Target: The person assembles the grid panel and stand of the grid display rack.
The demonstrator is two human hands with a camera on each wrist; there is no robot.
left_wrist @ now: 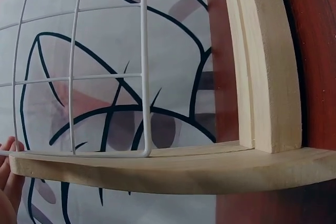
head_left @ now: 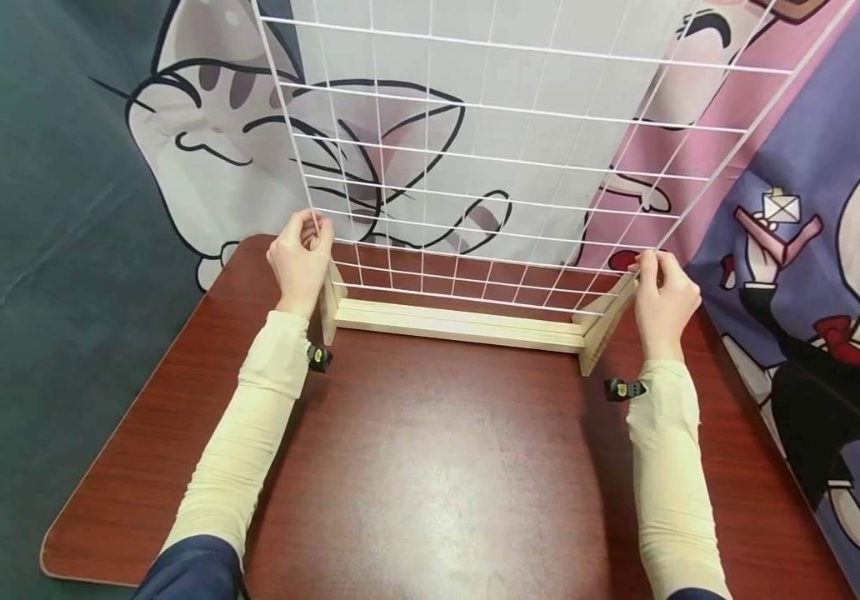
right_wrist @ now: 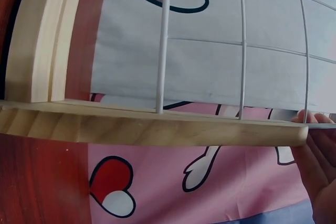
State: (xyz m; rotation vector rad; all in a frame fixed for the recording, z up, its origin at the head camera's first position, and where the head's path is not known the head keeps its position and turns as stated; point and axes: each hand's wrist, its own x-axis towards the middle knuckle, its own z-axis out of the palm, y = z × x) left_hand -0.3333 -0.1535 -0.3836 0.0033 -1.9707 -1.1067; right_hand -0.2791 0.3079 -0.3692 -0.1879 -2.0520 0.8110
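Observation:
A white wire grid panel (head_left: 430, 150) stands upright above a pale wooden base (head_left: 460, 325), its lower edge between two wooden side pieces. My left hand (head_left: 301, 258) pinches the panel's left edge wire, just above the left side piece (left_wrist: 173, 174). At the opposite edge my right hand (head_left: 662, 300) pinches the right edge wire near the top of the right side piece (right_wrist: 184, 129). In the left wrist view the panel's bottom corner sits above the grooved crossbar, with a gap between. Only fingertips of each hand show in the wrist views.
The base stands on a reddish-brown table (head_left: 430, 467). Behind it hangs a cloth backdrop (head_left: 212, 167) printed with cartoon animals. Small black devices (head_left: 319, 357) are strapped at both wrists.

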